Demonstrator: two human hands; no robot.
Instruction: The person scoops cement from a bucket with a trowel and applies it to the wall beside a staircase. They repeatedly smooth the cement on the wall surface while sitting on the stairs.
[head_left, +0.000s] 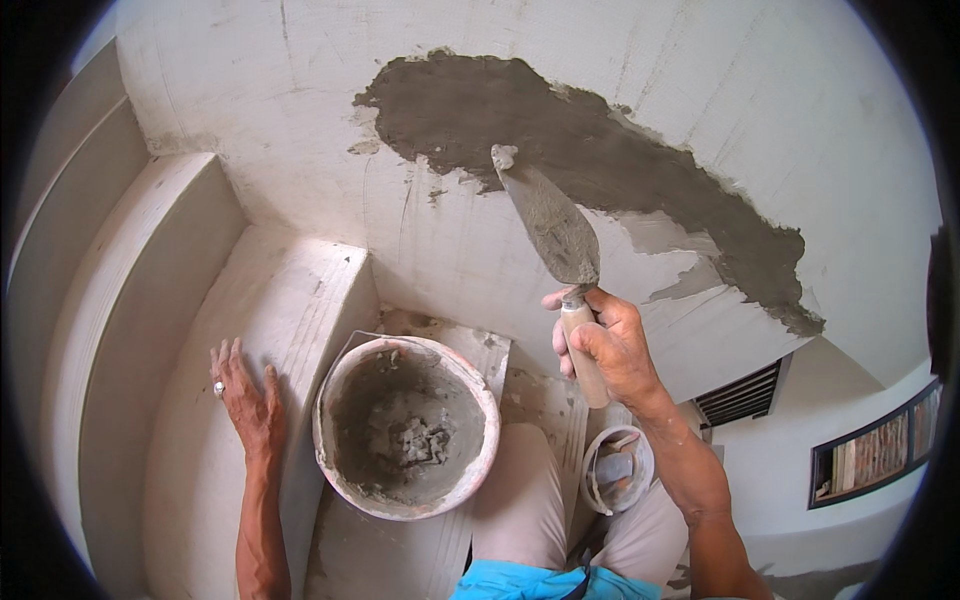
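Trowel [555, 228] pressed point-up against the wet mortar patch [600, 170] on the wall [300, 100].
Right hand [605, 340] is clamped on its wooden handle, mid-spread; left hand [245, 395] lies flat and open on the step [270, 290]. Smoothing likely calls for firm, even strokes; the mortar bucket [405, 425] sits just below.

Pale plastered wall [760, 110], bare concrete steps [190, 330], slatted vent [742, 395]

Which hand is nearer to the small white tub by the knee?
Right. The right hand holds the trowel just above the small tub; the left hand rests flat on the step, beyond the bucket.
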